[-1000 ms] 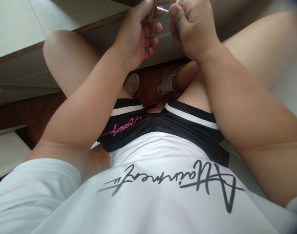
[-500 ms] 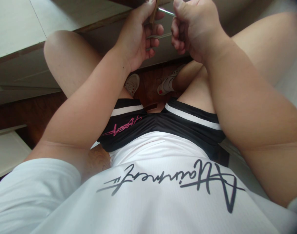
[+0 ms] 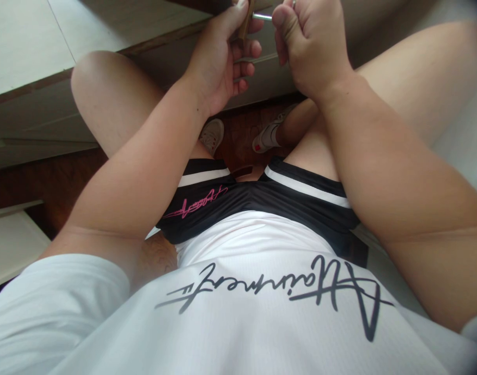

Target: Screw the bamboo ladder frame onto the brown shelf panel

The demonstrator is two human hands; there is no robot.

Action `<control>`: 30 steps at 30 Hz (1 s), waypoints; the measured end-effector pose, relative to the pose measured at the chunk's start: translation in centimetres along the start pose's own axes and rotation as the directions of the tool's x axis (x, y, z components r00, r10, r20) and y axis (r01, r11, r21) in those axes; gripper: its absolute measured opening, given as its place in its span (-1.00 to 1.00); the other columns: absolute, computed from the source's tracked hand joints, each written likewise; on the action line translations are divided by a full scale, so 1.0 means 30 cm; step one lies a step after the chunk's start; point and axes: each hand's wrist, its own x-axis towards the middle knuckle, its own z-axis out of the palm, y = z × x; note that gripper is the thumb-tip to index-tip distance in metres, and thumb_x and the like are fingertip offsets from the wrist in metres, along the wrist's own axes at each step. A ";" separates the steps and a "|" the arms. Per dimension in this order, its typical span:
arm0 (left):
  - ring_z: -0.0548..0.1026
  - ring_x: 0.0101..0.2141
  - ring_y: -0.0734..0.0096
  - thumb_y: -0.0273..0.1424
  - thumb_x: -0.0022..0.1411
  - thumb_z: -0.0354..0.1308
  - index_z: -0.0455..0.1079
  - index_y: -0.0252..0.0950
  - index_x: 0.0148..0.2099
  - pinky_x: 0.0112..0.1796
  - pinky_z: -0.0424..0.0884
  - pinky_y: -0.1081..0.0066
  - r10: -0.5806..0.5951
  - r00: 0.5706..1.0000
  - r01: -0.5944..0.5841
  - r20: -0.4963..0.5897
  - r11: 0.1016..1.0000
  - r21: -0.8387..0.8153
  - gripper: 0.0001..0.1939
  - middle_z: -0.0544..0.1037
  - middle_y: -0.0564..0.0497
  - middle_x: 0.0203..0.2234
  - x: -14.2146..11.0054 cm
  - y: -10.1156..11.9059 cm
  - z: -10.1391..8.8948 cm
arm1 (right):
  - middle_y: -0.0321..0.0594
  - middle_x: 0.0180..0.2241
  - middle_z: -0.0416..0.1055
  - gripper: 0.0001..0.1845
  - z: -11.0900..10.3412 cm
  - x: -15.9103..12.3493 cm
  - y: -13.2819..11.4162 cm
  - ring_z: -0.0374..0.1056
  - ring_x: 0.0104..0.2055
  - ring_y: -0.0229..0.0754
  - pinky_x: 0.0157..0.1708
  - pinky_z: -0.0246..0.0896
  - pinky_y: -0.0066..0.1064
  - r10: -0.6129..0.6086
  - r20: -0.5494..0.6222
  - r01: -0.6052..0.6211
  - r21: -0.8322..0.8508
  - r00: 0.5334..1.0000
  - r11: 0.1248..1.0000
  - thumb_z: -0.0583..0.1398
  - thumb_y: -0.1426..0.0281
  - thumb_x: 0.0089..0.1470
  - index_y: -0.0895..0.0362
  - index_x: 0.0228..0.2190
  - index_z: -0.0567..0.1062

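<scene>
While the left hand (image 3: 222, 57) is pinching a brown piece (image 3: 245, 23), the right hand (image 3: 314, 47) is grasping a metal rod (image 3: 262, 17) to the piece's right, ideally keeping it square-on.

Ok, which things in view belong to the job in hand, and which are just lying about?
In use:
Brown piece, held in the left hand
Thin metal rod, held in the right hand, its far end at the brown piece

Just around:
Pale tabletop
Shoes, on the feet
Pale panel, lower left, identity unclear
</scene>
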 end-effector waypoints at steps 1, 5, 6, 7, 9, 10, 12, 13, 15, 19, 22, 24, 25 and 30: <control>0.31 -0.61 0.58 0.05 0.33 0.06 0.42 -0.32 -0.17 -0.64 0.12 0.54 0.005 1.000 -0.005 -0.004 1.000 0.004 -0.51 0.43 0.12 -0.51 0.000 0.000 0.001 | -0.33 -0.71 0.17 -0.39 0.005 0.000 -0.006 0.12 -0.61 -0.39 -0.48 -0.02 -0.50 0.032 0.005 -0.033 0.045 0.999 0.998 0.07 0.17 0.37 0.18 -0.67 0.35; 0.32 -0.59 0.56 0.06 0.33 0.06 0.41 -0.30 -0.19 -0.62 0.13 0.53 0.012 1.000 -0.012 0.011 1.000 0.015 -0.52 0.42 0.12 -0.50 -0.002 -0.001 0.001 | -0.33 -0.80 0.13 -0.38 0.020 0.002 -0.025 -0.01 -0.79 -0.36 -0.74 -0.25 -0.44 0.231 0.098 -0.251 0.338 0.968 0.907 0.04 0.29 0.37 0.14 -0.73 0.30; 0.33 -0.59 0.56 0.06 0.33 0.06 0.41 -0.30 -0.20 -0.62 0.13 0.53 0.011 1.000 -0.011 0.015 1.000 0.013 -0.52 0.43 0.12 -0.50 -0.003 -0.002 0.000 | -0.33 -0.80 0.14 -0.40 0.020 0.002 -0.026 0.00 -0.81 -0.34 -0.78 -0.27 -0.44 0.257 0.138 -0.291 0.405 0.956 0.866 0.05 0.27 0.36 0.14 -0.72 0.31; 0.33 -0.59 0.56 0.06 0.32 0.06 0.41 -0.30 -0.20 -0.62 0.13 0.53 0.010 1.000 -0.010 0.012 1.000 0.010 -0.52 0.43 0.12 -0.49 -0.004 -0.002 -0.001 | -0.33 -0.81 0.14 -0.41 0.018 0.003 -0.026 0.02 -0.82 -0.32 -0.81 -0.27 -0.45 0.275 0.175 -0.325 0.460 0.946 0.826 0.06 0.25 0.35 0.14 -0.71 0.30; 0.33 -0.58 0.56 0.06 0.31 0.07 0.41 -0.30 -0.19 -0.62 0.13 0.53 0.011 1.000 -0.011 0.010 1.000 0.008 -0.52 0.43 0.12 -0.49 -0.005 -0.003 -0.002 | -0.33 -0.80 0.13 -0.43 0.011 0.005 -0.024 0.07 -0.82 -0.29 -0.85 -0.20 -0.48 0.309 0.239 -0.390 0.533 0.920 0.751 0.06 0.25 0.34 0.15 -0.70 0.29; 0.33 -0.58 0.56 0.04 0.32 0.07 0.41 -0.31 -0.19 -0.62 0.13 0.53 0.010 1.000 -0.010 0.008 1.000 0.014 -0.53 0.42 0.12 -0.49 -0.006 -0.003 -0.003 | -0.33 -0.80 0.14 -0.43 0.008 0.007 -0.024 0.08 -0.82 -0.28 -0.85 -0.18 -0.48 0.335 0.264 -0.426 0.553 0.905 0.716 0.04 0.27 0.35 0.15 -0.69 0.27; 0.34 -0.58 0.56 -0.03 0.36 0.03 0.41 -0.31 -0.17 -0.61 0.13 0.53 0.008 1.000 -0.008 0.012 1.000 0.030 -0.58 0.42 0.11 -0.48 -0.007 -0.003 -0.002 | -0.34 -0.79 0.14 -0.44 0.003 0.008 -0.025 0.09 -0.82 -0.27 -0.86 -0.14 -0.48 0.373 0.294 -0.475 0.568 0.880 0.672 0.01 0.30 0.36 0.14 -0.68 0.25; 0.34 -0.58 0.56 -0.06 0.38 0.01 0.41 -0.31 -0.16 -0.60 0.14 0.52 0.005 1.000 -0.006 0.015 0.999 0.036 -0.60 0.42 0.11 -0.47 -0.007 -0.002 -0.002 | -0.35 -0.79 0.13 -0.44 0.003 0.009 -0.027 0.08 -0.82 -0.27 -0.85 -0.15 -0.49 0.379 0.290 -0.477 0.565 0.879 0.673 0.00 0.31 0.37 0.14 -0.68 0.25; 0.34 -0.58 0.56 -0.07 0.38 0.00 0.41 -0.31 -0.16 -0.60 0.14 0.52 0.005 1.000 -0.005 0.017 0.999 0.039 -0.61 0.41 0.11 -0.46 -0.006 -0.001 -0.002 | -0.36 -0.80 0.11 -0.43 0.007 0.010 -0.029 0.05 -0.82 -0.30 -0.83 -0.19 -0.50 0.359 0.238 -0.431 0.527 0.902 0.732 0.01 0.33 0.37 0.15 -0.70 0.24; 0.33 -0.59 0.56 0.01 0.35 0.04 0.42 -0.32 -0.16 -0.61 0.13 0.53 0.009 1.000 -0.009 0.016 0.999 0.037 -0.54 0.41 0.11 -0.47 -0.003 0.001 -0.002 | -0.37 -0.81 0.09 -0.38 0.019 0.009 -0.017 0.00 -0.79 -0.40 -0.69 -0.18 -0.51 0.193 0.046 -0.197 0.321 0.980 0.926 0.04 0.36 0.38 0.19 -0.75 0.26; 0.32 -0.59 0.57 0.02 0.36 0.02 0.43 -0.32 -0.15 -0.61 0.13 0.53 0.007 1.000 -0.007 0.004 0.999 0.036 -0.53 0.41 0.11 -0.48 -0.004 0.003 -0.002 | -0.36 -0.76 0.11 -0.38 0.014 0.006 0.001 0.04 -0.69 -0.42 -0.55 -0.12 -0.50 0.040 -0.014 -0.038 0.139 0.999 0.990 0.09 0.23 0.37 0.21 -0.71 0.32; 0.32 -0.60 0.57 0.00 0.38 0.00 0.43 -0.32 -0.14 -0.61 0.13 0.53 0.006 1.000 -0.006 -0.004 0.999 0.036 -0.54 0.41 0.11 -0.48 -0.005 0.004 -0.002 | -0.34 -0.71 0.14 -0.39 0.007 0.003 0.009 0.07 -0.61 -0.40 -0.49 -0.14 -0.48 -0.025 -0.021 0.026 0.046 0.999 0.999 0.08 0.14 0.36 0.21 -0.66 0.36; 0.32 -0.60 0.57 -0.01 0.39 0.00 0.43 -0.33 -0.14 -0.62 0.13 0.53 0.006 1.000 -0.006 -0.006 0.999 0.035 -0.54 0.41 0.11 -0.47 -0.005 0.004 -0.003 | -0.33 -0.68 0.15 -0.39 0.004 0.002 0.011 0.08 -0.58 -0.40 -0.47 -0.15 -0.48 -0.047 -0.025 0.047 0.011 0.999 0.999 0.08 0.11 0.35 0.21 -0.64 0.37; 0.32 -0.60 0.57 0.00 0.39 -0.01 0.42 -0.32 -0.14 -0.61 0.14 0.53 0.011 1.000 -0.011 -0.008 0.999 0.036 -0.54 0.41 0.10 -0.47 -0.001 0.004 -0.005 | -0.35 -0.74 0.14 -0.36 0.008 0.002 -0.002 0.07 -0.65 -0.41 -0.53 -0.12 -0.51 0.022 0.026 -0.024 0.097 0.999 0.995 0.07 0.18 0.37 0.22 -0.70 0.34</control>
